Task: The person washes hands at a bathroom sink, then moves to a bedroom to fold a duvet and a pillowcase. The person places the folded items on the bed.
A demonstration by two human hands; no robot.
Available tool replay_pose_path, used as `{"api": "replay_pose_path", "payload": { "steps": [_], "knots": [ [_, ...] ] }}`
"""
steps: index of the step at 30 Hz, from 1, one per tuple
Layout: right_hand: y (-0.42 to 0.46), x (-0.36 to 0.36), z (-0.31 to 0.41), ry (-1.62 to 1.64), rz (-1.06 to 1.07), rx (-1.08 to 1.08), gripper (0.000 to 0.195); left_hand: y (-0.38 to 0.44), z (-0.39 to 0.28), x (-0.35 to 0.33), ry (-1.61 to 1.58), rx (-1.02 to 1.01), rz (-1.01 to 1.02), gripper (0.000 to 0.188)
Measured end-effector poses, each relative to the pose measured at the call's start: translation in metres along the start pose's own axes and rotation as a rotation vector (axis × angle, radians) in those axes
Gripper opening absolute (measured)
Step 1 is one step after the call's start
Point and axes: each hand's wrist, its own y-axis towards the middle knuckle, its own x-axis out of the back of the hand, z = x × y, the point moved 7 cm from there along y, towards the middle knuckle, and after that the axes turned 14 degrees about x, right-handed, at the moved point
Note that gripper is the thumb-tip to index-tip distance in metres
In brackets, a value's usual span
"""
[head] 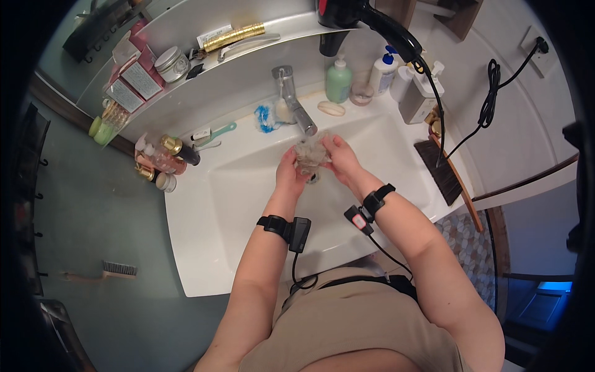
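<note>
Between my two hands is a crumpled, grey-beige piece of soft material (312, 154), perhaps a mesh or thin cloth; its exact kind is hard to tell. My left hand (290, 173) grips its left side, and my right hand (343, 157) has the right edge between thumb and fingers. Both are over the basin of a white washbasin (251, 204), just below the spout of a chrome faucet (297, 109). Part of the drain (313, 177) shows beneath the material. Whether water is running cannot be made out. Each wrist wears a black strap with a small cabled device.
Behind the faucet's left lies a blue-and-white mesh puff (266, 118). A bar of soap (331, 109), a green pump bottle (339, 81) and other bottles line the back right. A long-bristled brush (439, 169) rests on the right rim, under a hair dryer's (393, 32) hanging cord.
</note>
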Motion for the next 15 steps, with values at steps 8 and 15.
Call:
{"api": "replay_pose_path", "payload": {
  "steps": [8,15],
  "knots": [
    [0.03,0.003,-0.004,-0.684,-0.028,0.143,0.038,0.003,0.033,-0.039,0.057,0.17,0.212,0.044],
    [0.001,-0.053,-0.009,-0.772,0.341,0.68,0.053,0.03,0.027,-0.004,-0.251,0.163,0.293,0.05]
  ]
}}
